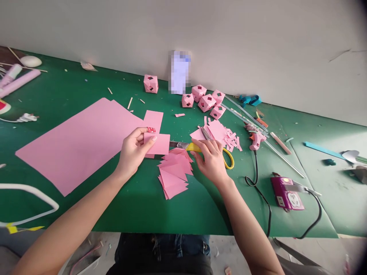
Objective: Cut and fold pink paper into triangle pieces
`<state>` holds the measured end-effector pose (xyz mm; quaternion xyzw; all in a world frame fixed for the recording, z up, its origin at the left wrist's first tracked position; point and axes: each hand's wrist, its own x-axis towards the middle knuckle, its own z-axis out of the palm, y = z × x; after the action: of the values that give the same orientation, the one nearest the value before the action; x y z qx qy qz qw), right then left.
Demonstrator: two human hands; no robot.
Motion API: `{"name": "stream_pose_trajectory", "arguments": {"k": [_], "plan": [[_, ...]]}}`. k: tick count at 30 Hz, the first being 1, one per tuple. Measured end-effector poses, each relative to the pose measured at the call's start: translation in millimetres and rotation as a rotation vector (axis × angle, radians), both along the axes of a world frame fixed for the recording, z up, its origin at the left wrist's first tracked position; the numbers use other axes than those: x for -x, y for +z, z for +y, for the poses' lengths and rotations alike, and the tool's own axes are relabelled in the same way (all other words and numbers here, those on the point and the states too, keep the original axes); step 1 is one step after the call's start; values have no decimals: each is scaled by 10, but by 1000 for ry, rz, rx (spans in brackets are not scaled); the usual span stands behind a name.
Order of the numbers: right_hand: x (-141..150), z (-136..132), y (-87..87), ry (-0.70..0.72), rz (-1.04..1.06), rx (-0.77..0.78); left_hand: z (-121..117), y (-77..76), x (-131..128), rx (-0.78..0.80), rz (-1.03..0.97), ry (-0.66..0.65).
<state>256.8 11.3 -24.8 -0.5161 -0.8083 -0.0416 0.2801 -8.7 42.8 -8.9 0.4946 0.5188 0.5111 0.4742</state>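
Observation:
My left hand (pixel 132 152) pinches a small pink paper piece (pixel 162 144) between thumb and fingers; one finger wears a red patterned band. My right hand (pixel 210 158) is closed around a yellow utility knife (pixel 192 147), its metal blade pointing left to the paper's right edge. How far the blade reaches behind the paper is hidden. Partly covered by my right hand are yellow-handled scissors (pixel 229 159). A taller pink strip (pixel 154 119) lies behind the held piece. Below it, several cut pink pieces (pixel 173 179) lie fanned out in a pile.
Large pink sheets (pixel 77 143) cover the left of the green table (pixel 123 214). Pink scraps (pixel 220 131) and folded paper balls (pixel 206 102) sit beyond my right hand. Rightward are a corded glue gun (pixel 256 139), clear sticks (pixel 283 159) and a purple power box (pixel 287 194).

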Motion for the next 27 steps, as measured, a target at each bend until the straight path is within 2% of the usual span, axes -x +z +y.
{"name": "stream_pose_trajectory", "arguments": {"k": [5,11,17,22,27], "plan": [[36,-24,24,97,-38,65,-40,-4,-5,41,186,-177],[93,-80,90,169,-123,76,-49,28,-2,142,85,-253],[147,-124,105,167,-180,120,-64,70,6,171,67,-276],[214,-123,78,66,-206,44,-68,69,-39,187,-29,-192],[262,-121,32,11,-190,-2,-100,46,-86,283,-160,-248]]}}
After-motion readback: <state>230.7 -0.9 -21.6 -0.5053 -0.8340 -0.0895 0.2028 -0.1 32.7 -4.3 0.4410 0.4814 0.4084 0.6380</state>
